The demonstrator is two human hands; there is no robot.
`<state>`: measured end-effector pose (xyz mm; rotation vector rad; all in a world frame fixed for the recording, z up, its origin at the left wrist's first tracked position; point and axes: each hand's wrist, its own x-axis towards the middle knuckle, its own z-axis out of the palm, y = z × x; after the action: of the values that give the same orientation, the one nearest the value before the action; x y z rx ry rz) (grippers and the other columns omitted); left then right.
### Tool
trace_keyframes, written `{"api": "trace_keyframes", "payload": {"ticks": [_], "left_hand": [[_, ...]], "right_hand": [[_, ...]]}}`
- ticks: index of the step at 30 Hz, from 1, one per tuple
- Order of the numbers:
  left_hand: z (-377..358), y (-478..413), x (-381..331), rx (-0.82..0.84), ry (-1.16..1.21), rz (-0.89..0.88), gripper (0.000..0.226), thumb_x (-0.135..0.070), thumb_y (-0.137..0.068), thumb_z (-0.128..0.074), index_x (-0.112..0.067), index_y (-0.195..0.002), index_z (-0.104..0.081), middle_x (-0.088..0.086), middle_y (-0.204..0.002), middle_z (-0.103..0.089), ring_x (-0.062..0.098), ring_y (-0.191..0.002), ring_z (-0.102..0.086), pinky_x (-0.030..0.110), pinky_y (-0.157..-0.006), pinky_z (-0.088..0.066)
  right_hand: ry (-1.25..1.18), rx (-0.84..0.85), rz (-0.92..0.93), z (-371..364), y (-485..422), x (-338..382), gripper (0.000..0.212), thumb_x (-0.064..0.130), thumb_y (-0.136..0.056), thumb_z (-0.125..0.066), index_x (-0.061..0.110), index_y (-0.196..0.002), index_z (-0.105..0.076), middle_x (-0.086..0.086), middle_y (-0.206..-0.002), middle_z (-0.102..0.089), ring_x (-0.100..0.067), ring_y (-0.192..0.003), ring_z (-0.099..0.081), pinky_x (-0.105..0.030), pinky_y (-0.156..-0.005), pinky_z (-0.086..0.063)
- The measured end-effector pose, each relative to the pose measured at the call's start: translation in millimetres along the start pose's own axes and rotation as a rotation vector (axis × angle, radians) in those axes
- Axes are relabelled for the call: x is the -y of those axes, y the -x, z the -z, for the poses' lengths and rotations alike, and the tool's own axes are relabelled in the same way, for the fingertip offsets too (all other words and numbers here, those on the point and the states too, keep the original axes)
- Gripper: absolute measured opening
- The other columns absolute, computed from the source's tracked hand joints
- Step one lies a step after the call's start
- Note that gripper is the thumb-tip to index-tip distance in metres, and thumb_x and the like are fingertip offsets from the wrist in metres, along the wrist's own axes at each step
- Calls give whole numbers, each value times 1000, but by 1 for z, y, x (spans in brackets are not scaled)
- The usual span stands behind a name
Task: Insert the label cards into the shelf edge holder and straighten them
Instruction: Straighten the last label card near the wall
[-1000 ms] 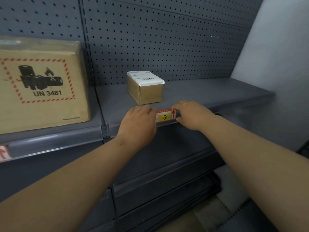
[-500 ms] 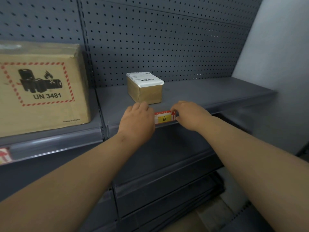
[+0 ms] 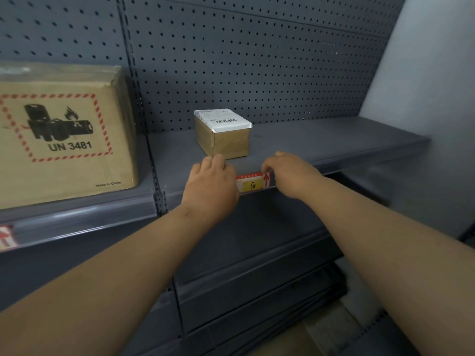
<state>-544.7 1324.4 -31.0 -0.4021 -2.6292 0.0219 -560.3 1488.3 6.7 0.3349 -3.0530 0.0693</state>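
Here, label card (image 3: 253, 183): it sits in the shelf edge holder (image 3: 347, 160) between the two hands; a yellow field with a written "G" and a red arrow are visible.
Left hand (image 3: 210, 183): the fingers are curled over the top of the holder and cover the left end of the card; I cannot tell if it grips the card.
Right hand (image 3: 290, 173): the fingers are curled and pinch the upper right corner of the card.
Shelf (image 3: 321, 137): grey, with a small box (image 3: 223, 140) just behind the hands.
Large box (image 3: 64, 140): on the neighbouring shelf at left, marked "UN 3481".
Second card (image 3: 5, 237): far left, partly cut off.
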Motion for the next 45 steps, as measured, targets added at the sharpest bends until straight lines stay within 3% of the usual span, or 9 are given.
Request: {"api": "trace_keyframes", "payload": {"ticks": [8, 14, 24, 32, 45], "left_hand": [[0, 1, 0, 15, -10, -5, 28, -32, -91, -39, -12, -107, -52, 6, -108, -43, 22, -99, -39, 34, -90, -32], [-1, 4, 0, 14, -35, -8, 28, -31, -92, -38, -12, -106, -53, 5, -105, -42, 22, -98, -39, 33, -90, -31], [0, 3, 0, -2, -60, -30, 31, -34, -92, -38, -13, -110, -51, 5, -109, -42, 22, -100, -40, 34, -93, -31], [0, 10, -1, -55, -146, -100, 21, -25, -92, -39, -15, -104, -52, 5, -104, -42, 22, -96, -40, 33, -92, -30], [19, 16, 10, -61, -89, -55, 31, -33, -92, -38, -17, -114, -53, 4, -112, -46, 24, -104, -42, 34, -95, -27]], "right_hand": [[1, 23, 20, 2, -2, -2, 44, -5, -86, -47, 19, -122, -55, -8, -121, -50, -26, -111, -49, -37, -94, -45], [12, 23, 24, -1, -3, -3, 44, -5, -86, -47, 21, -120, -56, -7, -129, -49, -26, -114, -49, -41, -97, -45], [57, 23, 44, -1, -3, -2, 40, -1, -87, -50, 20, -121, -55, -5, -120, -50, -24, -112, -46, -39, -95, -45], [44, 20, 43, -2, -1, -2, 41, -1, -86, -51, 21, -121, -54, -5, -121, -50, -24, -113, -46, -38, -95, -44], [136, -16, 23, 8, 5, 4, 38, 5, -89, -51, 20, -123, -53, -5, -123, -49, -24, -115, -45, -38, -92, -45]]}}
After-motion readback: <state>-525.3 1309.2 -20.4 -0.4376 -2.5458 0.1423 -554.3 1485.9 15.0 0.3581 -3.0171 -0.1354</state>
